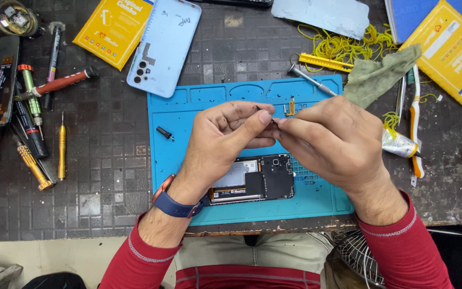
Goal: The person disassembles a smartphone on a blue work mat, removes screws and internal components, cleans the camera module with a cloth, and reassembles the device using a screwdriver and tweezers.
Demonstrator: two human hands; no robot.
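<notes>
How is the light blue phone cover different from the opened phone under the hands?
The phone cover is light blue and smooth; the opened phone is dark, with its inner parts showing. The cover lies off the blue mat on the dark table; the opened phone lies on the mat. The cover is in plain sight; the left hand and right hand partly hide the phone. Both lie flat.
</notes>
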